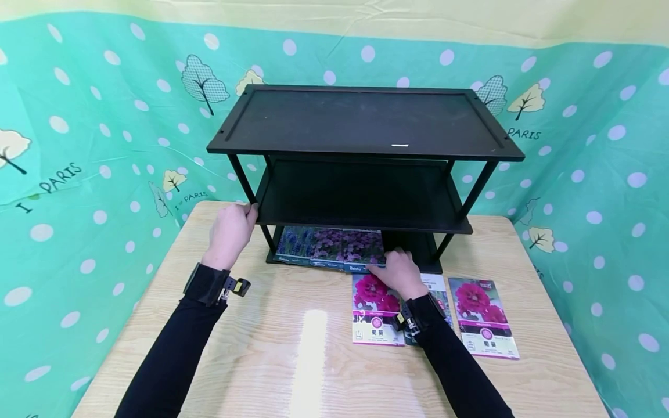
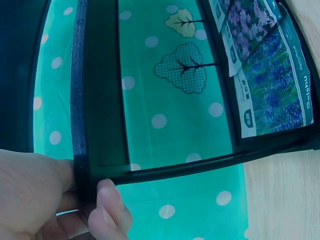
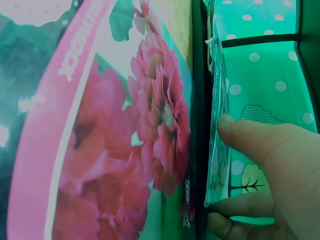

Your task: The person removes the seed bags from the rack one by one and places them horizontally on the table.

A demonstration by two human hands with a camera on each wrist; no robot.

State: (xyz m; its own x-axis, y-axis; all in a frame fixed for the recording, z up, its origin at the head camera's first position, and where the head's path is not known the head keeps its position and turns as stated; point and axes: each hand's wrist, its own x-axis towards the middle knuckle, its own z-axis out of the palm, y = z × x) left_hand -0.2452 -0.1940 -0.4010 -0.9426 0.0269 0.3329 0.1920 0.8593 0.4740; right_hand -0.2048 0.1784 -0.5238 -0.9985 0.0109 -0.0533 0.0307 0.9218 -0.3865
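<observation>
A black three-tier rack (image 1: 360, 119) stands on the table. My left hand (image 1: 231, 235) grips the left front corner of its middle shelf, with the thumb and fingertips at the frame in the left wrist view. On the bottom shelf, seed packets with blue flowers (image 1: 295, 242) and purple flowers (image 1: 327, 244) lie overlapping in a row. At the right end of that row, my right hand (image 1: 399, 271) pinches a purple-flower seed packet (image 1: 360, 247). In the right wrist view, its thumb lies against this packet (image 3: 218, 150), with fingers at the edge.
Two pink-flower seed packets lie on the table before the rack, one left (image 1: 377, 328) and one right (image 1: 483, 319) of the right wrist. Another packet (image 1: 436, 284) is partly hidden under that wrist. A patterned green cloth (image 1: 115, 191) hangs behind and at the sides.
</observation>
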